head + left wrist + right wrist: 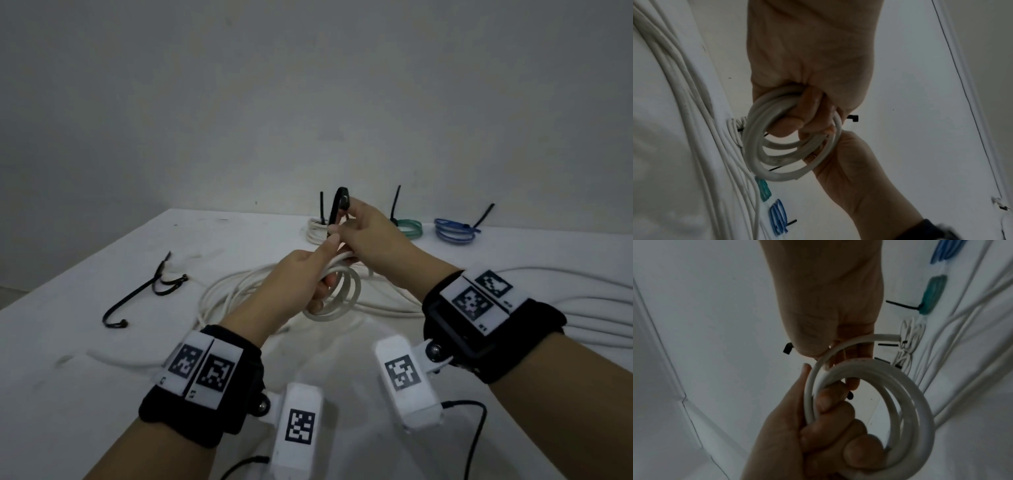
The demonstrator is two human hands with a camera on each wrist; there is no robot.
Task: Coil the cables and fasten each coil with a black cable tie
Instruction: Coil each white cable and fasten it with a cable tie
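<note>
My left hand (322, 274) holds a small white cable coil (346, 294) above the table, fingers curled through its loops. My right hand (344, 216) pinches a black cable tie (334, 212) that arches up over the top of the coil. In the left wrist view the left hand (797, 116) grips the coil (777, 155), the right hand (846, 162) sits just behind it, and the tie's head (853, 118) pokes out beside the fingers. The right wrist view has the right hand (834, 344) above the coil (910, 395) and the tie's head (787, 348) sticking out at the left.
Three tied coils lie at the table's back edge: white (313, 229), green (411, 228), blue (454, 233). Spare black ties (154, 291) lie at the left. Loose white cables (565, 301) spread across the middle and right of the white table (68, 359). A wall stands behind.
</note>
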